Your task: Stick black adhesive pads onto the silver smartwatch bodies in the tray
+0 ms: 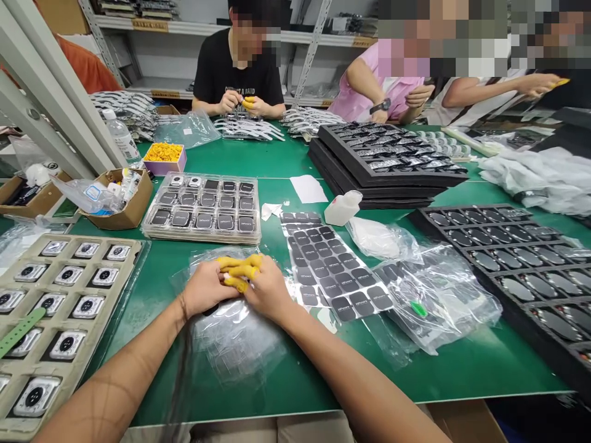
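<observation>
My left hand (205, 288) and my right hand (268, 290) meet over the middle of the green table, yellow finger cots (237, 271) on several fingertips. Both are closed, the fingers pressed together around something small. A dark edge shows beneath the left palm, but the fingers hide what it is. Under the hands lies a loose pile of clear plastic film (240, 344). Just right of it are sheets of dark square stickers (330, 267). Behind the hands stands a clear tray (201, 237) of dark-covered square pieces, two at its back left showing white.
A beige tray (95, 354) of watch bodies lies left, a green strap (21, 332) across it. Black foam trays (475, 255) stand right and at the back (369, 178). Plastic bags (434, 301), a cardboard box (122, 212) and a box of yellow finger cots (165, 158) lie around. Co-workers sit opposite.
</observation>
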### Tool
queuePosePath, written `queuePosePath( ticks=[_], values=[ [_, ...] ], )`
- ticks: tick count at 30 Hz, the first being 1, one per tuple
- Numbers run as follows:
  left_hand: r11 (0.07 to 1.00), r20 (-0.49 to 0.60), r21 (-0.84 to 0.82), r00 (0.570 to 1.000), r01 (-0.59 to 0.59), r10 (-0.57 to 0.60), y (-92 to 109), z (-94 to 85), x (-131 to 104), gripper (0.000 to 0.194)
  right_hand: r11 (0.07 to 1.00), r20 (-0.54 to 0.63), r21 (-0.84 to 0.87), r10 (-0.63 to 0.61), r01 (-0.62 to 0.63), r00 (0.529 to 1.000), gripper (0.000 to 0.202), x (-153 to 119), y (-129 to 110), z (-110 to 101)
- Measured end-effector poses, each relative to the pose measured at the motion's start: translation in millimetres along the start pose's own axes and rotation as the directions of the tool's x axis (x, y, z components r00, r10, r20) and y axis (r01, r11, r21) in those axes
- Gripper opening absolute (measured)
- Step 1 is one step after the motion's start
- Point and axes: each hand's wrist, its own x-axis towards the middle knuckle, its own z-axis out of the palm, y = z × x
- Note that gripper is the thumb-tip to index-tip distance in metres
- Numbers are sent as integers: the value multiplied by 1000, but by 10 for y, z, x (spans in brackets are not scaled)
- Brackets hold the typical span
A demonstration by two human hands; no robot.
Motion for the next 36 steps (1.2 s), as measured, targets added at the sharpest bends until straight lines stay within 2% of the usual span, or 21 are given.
queuePosePath(
  ticks=[2, 4, 6, 7, 9, 11, 13, 17, 21, 24, 26, 29, 32, 36],
  values=[
    [1000, -23, -4, 1000, 16, -16, 13, -7, -3, 49, 997, 7, -45, 58, -58, 998, 18, 31, 72, -57],
    [997, -21, -57, 998, 58, -59, 37, -28, 0, 54, 976, -38, -138, 163, -167, 986, 18, 41, 183, -155],
    [983, 46, -152, 994, 106, -100, 60, -60, 13, 61, 941, -140, -239, 212, -241, 967, 21, 14, 269, -253],
    [971, 78, -205, 991, 125, -111, 68, -76, 24, 63, 938, -174, -226, 225, -261, 959, 26, -9, 283, -285],
    [939, 91, -319, 990, 131, -107, 73, -101, 50, 62, 971, -102, -130, 189, -202, 977, 30, -56, 246, -302],
    [901, 35, -424, 996, 90, -83, 67, -114, 78, 55, 992, 81, -29, 124, -122, 989, 27, -92, 158, -266],
    [870, -21, -489, 997, 52, -72, 54, -119, 100, 50, 994, 240, -18, 106, -105, 965, 27, -109, 86, -218],
    [845, -51, -534, 996, 32, -70, 33, -124, 117, 48, 993, 369, -27, 119, -118, 922, 32, -92, 99, -198],
    [827, -95, -562, 993, 2, -67, 37, -132, 114, 48, 996, 407, -4, 87, -94, 909, 29, -61, 162, -210],
    [841, -160, -539, 987, -57, -36, 45, -146, 112, 54, 995, 373, -11, 92, -95, 923, 30, -58, 170, -180],
    [857, -164, -511, 986, -61, -27, 39, -154, 115, 55, 997, 359, -5, 70, -73, 931, 30, -58, 168, -162],
    [874, -134, -484, 991, -39, -29, 13, -157, 121, 53, 998, 362, -1, 55, -59, 930, 30, -45, 164, -157],
    [886, -92, -463, 995, -22, -23, -5, -158, 117, 53, 992, 360, -3, 116, -123, 926, 28, -15, 162, -156],
    [887, 34, -458, 998, 61, -51, 12, -168, 82, 48, 986, 370, 13, 152, -168, 917, 19, 5, 179, -125]
  ],
)
